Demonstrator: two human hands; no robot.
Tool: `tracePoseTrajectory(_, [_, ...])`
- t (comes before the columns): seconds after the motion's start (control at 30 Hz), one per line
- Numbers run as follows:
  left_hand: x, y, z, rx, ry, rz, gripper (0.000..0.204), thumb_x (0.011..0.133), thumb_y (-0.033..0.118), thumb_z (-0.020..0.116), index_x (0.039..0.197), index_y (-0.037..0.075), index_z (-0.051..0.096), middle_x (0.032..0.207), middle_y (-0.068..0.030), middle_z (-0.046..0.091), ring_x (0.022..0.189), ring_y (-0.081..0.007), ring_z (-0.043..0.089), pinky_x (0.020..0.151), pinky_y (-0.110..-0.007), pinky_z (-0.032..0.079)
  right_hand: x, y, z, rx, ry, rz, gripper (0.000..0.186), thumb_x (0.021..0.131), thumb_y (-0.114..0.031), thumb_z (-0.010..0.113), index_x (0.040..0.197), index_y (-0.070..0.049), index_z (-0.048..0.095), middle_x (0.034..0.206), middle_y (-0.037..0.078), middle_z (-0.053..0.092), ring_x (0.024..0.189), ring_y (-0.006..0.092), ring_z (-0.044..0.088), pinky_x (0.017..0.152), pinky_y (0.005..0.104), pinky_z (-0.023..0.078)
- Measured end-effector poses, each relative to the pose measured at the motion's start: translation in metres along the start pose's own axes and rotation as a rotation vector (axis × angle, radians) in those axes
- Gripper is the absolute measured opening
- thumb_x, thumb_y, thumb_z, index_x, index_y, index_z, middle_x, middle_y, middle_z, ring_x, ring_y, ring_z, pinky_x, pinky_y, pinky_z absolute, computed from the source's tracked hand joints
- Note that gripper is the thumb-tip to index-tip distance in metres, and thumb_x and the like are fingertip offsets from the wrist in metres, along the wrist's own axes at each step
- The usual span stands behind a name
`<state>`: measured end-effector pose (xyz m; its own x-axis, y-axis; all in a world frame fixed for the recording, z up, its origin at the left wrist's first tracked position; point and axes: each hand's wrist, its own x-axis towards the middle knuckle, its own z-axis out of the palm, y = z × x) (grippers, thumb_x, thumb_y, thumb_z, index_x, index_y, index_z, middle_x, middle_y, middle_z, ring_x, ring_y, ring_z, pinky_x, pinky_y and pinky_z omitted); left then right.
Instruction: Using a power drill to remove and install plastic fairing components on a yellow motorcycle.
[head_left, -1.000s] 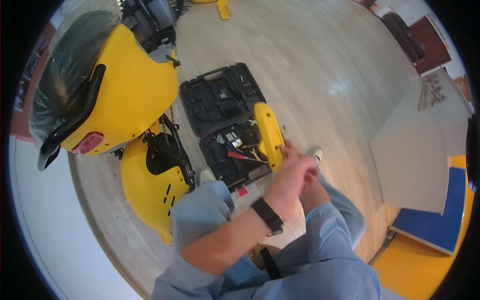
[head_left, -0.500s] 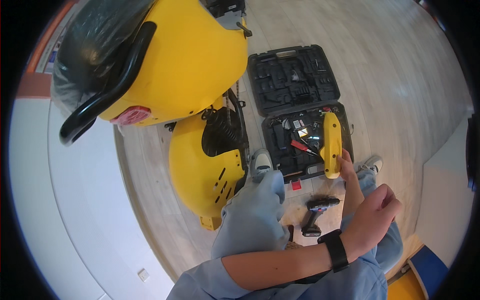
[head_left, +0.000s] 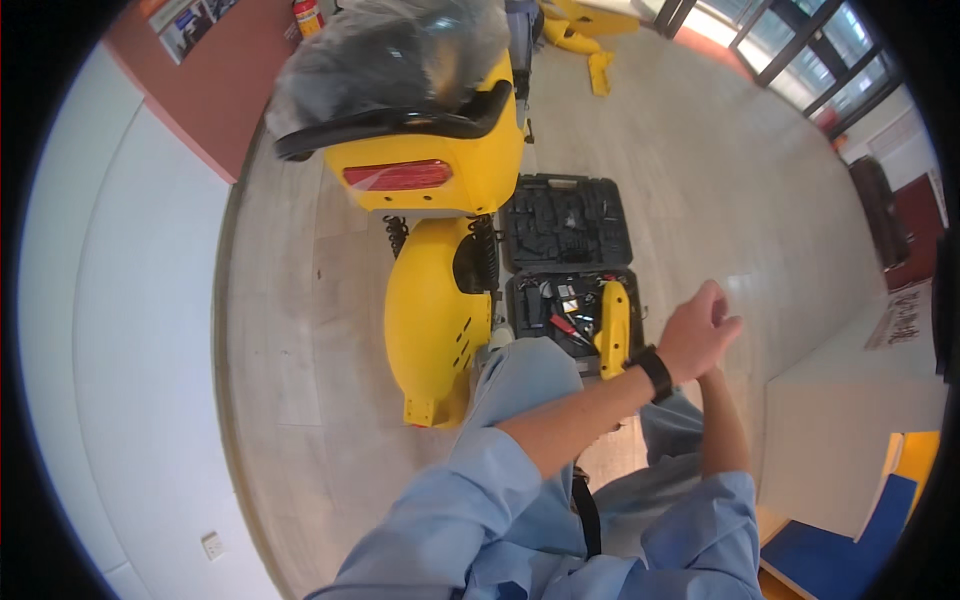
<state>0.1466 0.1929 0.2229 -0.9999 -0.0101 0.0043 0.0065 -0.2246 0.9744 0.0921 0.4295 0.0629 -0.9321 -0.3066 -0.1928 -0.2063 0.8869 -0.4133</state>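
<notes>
My left hand point(head_left: 693, 335), with a black watch on its wrist, reaches across to the right. Its fingers are curled; whatever they may hold is hidden. Behind it, my right forearm point(head_left: 724, 435) rises, and the hand at its end is mostly covered by the left one. To the left of both hands, a long yellow plastic cover point(head_left: 615, 330) with dark holes rests on the right side of an open black tool case point(head_left: 567, 225). A red-handled tool point(head_left: 566, 327) and several small items lie in the case's near half.
A yellow scooter point(head_left: 430, 320) stands left of the case, its seat wrapped in clear plastic point(head_left: 390, 60). More yellow panels point(head_left: 598, 70) lie on the floor at the back. A white cabinet point(head_left: 840, 440) is at the right, a white wall point(head_left: 130, 330) at the left.
My right hand has let go of the yellow cover and drawn back behind my left hand. The view has lifted, showing more of the room; the drill on the floor is now out of sight.
</notes>
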Motion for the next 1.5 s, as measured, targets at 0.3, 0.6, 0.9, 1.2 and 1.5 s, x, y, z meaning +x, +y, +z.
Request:
tracePoseTrajectory(0.3, [-0.121, -0.022, -0.234, 1.014, 0.852, 0.352, 0.071, 0.062, 0.033, 0.086, 0.118, 0.008, 0.051, 0.117, -0.0130, 0.054, 0.114, -0.0345, 0.049, 0.095, -0.046, 0.041, -0.249, -0.088, -0.191, 0.418, 0.474, 0.183, 0.029, 0.092, -0.013, 0.058, 0.121, -0.007, 0.058, 0.107, 0.003, 0.064, 0.101, 0.0146, 0.058, 0.083, 0.0276, 0.045])
tracePoseTrajectory(0.6, [-0.152, -0.089, -0.276, 0.932, 0.703, -0.373, 0.121, 0.057, 0.046, 0.089, 0.151, 0.019, 0.017, 0.148, -0.0221, 0.031, 0.133, -0.0423, 0.036, 0.109, -0.052, 0.033, -0.317, -0.026, -0.128, 0.754, 0.529, 0.326, 0.031, 0.099, -0.024, 0.047, 0.113, 0.000, 0.062, 0.105, 0.008, 0.065, 0.098, 0.0176, 0.059, 0.086, 0.0309, 0.047])
tracePoseTrajectory(0.9, [-0.142, -0.082, -0.292, 0.914, 0.607, -0.253, 0.118, 0.058, 0.038, 0.088, 0.149, 0.013, 0.018, 0.142, -0.0237, 0.037, 0.131, -0.0386, 0.040, 0.106, -0.046, 0.039, -0.334, 0.001, -0.045, 1.099, 0.434, 0.590, 0.028, 0.096, -0.020, 0.055, 0.119, -0.005, 0.060, 0.108, 0.004, 0.066, 0.098, 0.0151, 0.061, 0.083, 0.0312, 0.049])
tracePoseTrajectory(1.2, [-0.142, -0.084, -0.269, 1.013, 0.598, -0.216, 0.118, 0.057, 0.028, 0.089, 0.150, 0.008, 0.019, 0.144, -0.0236, 0.036, 0.132, -0.0400, 0.038, 0.109, -0.044, 0.036, -0.216, -0.103, -0.079, 0.806, 0.613, 0.538, 0.017, 0.090, -0.015, 0.058, 0.104, -0.009, 0.063, 0.099, 0.000, 0.066, 0.092, 0.0103, 0.059, 0.078, 0.0264, 0.044])
tracePoseTrajectory(1.5, [-0.134, -0.106, -0.277, 0.828, 0.694, -0.095, 0.113, 0.057, 0.021, 0.089, 0.148, 0.004, 0.024, 0.145, -0.0206, 0.035, 0.133, -0.0351, 0.037, 0.111, -0.043, 0.034, -0.006, -0.207, -0.046, 1.121, 0.358, 0.003, 0.014, 0.087, -0.005, 0.062, 0.101, -0.003, 0.062, 0.094, 0.003, 0.065, 0.091, 0.0107, 0.060, 0.082, 0.0251, 0.048])
